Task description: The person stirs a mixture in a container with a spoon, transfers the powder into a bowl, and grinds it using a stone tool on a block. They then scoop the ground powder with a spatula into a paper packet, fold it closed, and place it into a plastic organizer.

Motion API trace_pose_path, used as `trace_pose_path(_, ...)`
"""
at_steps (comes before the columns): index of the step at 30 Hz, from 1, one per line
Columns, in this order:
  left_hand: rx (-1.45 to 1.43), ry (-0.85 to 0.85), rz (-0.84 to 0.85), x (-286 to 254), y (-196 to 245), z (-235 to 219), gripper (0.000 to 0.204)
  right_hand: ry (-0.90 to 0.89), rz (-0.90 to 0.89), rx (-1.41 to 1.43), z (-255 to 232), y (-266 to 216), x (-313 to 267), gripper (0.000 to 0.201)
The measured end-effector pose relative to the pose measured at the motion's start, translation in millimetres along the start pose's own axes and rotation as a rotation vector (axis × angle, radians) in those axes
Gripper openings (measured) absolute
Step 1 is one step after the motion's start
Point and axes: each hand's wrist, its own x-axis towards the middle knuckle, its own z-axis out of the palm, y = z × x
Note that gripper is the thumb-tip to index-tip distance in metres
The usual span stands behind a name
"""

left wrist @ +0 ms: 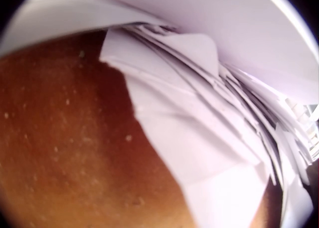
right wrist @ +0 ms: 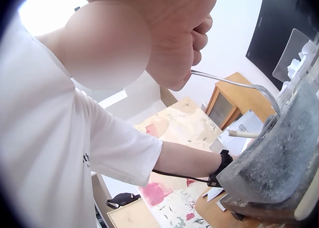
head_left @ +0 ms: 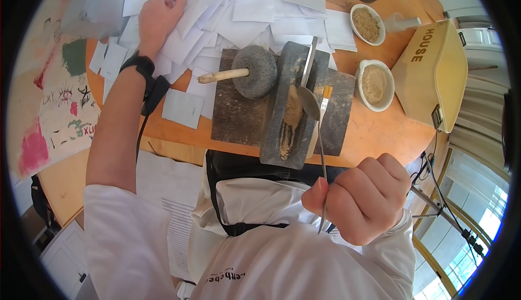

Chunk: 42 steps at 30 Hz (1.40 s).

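My right hand grips a long-handled metal spoon, pinching the handle between thumb and curled fingers. The spoon's bowl hangs over a grey stone trough with tan powder along its groove. In the right wrist view the spoon handle slants from the fist toward the trough. A brush and a flat metal strip lie along the trough's right side. Far left, my left hand rests with curled fingers on white papers; I cannot tell whether it holds one.
A stone wheel with a wooden handle sits left of the trough on a dark board. Two white bowls, one of coarse brown bits and one of pale powder, stand right, beside a cream box.
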Motion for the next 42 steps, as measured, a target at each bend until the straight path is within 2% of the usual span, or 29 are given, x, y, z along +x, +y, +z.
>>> trace_pose_path(3, 0.003, -0.003, -0.017, 0, 0, 1, 0.029, 0.008, -0.003, 0.005, -2, 0, -3, 0.032)
trace_pose_path(8, -0.012, 0.069, 0.051, -1, 1, 2, 0.026, 0.002, -0.001, 0.02, -5, 5, -17, 0.033)
trace_pose_path(9, -0.029, 0.073, 0.055, 0, -1, 1, 0.026, 0.058, 0.04, 0.052, -5, 7, -24, 0.032)
trace_pose_path(11, 0.019, 0.009, 0.028, 3, -8, 4, 0.027, 0.096, 0.077, 0.052, -8, 13, -36, 0.032)
trace_pose_path(13, 0.007, 0.014, 0.02, 3, -6, 6, 0.028, 0.317, 0.326, 0.045, -9, 19, -47, 0.031)
trace_pose_path(14, 0.027, 0.016, 0.009, 3, -6, 5, 0.029, 0.311, 0.324, 0.03, -11, 22, -55, 0.031)
trace_pose_path(16, 0.029, -0.009, 0.0, 4, -6, 2, 0.029, 0.356, 0.67, -0.209, -15, 29, -75, 0.033)
trace_pose_path(17, 0.046, -0.031, -0.012, 5, -5, 2, 0.03, 0.355, 0.668, -0.219, -13, 35, -86, 0.033)
trace_pose_path(19, 0.034, -0.034, -0.019, 4, -5, 2, 0.03, 0.439, 0.862, -0.193, -7, 49, -107, 0.035)
trace_pose_path(24, 0.049, -0.041, -0.026, 5, -7, 2, 0.031, 0.376, 0.817, -0.308, 1, 68, -132, 0.036)
trace_pose_path(29, 0.046, -0.044, -0.038, 5, -6, 2, 0.032, 0.301, 0.835, -0.37, 0, 76, -134, 0.035)
trace_pose_path(33, 0.052, -0.038, -0.028, 5, -7, 2, 0.032, 0.313, 0.842, -0.38, -1, 82, -138, 0.033)
trace_pose_path(36, 0.049, -0.036, -0.037, 4, -3, 1, 0.032, 0.274, 0.876, -0.384, -2, 83, -139, 0.031)
trace_pose_path(38, 0.053, -0.048, -0.041, 5, -3, 1, 0.032, 0.187, 0.853, -0.391, -2, 84, -142, 0.029)
trace_pose_path(42, 0.046, -0.052, -0.045, 5, -5, 1, 0.032, 0.173, 0.895, -0.347, 2, 81, -144, 0.029)
